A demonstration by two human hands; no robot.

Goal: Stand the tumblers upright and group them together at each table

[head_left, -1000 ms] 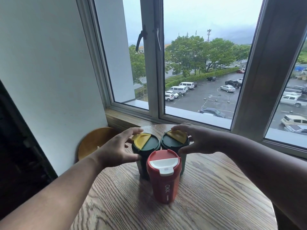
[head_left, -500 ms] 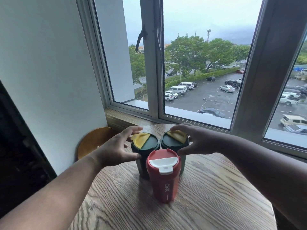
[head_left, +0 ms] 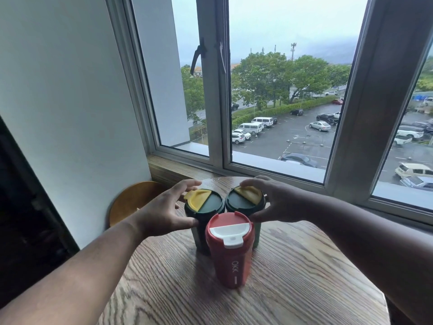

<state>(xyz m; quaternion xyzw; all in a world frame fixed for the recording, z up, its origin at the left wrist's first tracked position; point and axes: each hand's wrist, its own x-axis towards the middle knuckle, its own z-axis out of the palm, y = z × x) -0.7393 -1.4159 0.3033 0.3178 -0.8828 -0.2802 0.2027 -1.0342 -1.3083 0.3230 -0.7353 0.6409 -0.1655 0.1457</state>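
Observation:
Three tumblers stand upright and touching on the round wooden table (head_left: 293,277). The red tumbler (head_left: 230,252) with a white lid is nearest me. Behind it stand the left green tumbler (head_left: 206,205) and the right green tumbler (head_left: 241,200), both with yellow lid flaps. My left hand (head_left: 164,212) wraps the left green tumbler, thumb on its near side and fingers over its far rim. My right hand (head_left: 278,202) holds the right green tumbler the same way. The red tumbler hides the lower parts of both green ones.
A wooden window sill (head_left: 178,170) and a large window (head_left: 269,90) run just behind the table. A white wall (head_left: 70,102) is at the left, with a round yellow chair back (head_left: 131,200) beside the table below it.
Almost nothing has moved; both hands stay around the green tumblers and the three tumblers keep their places.

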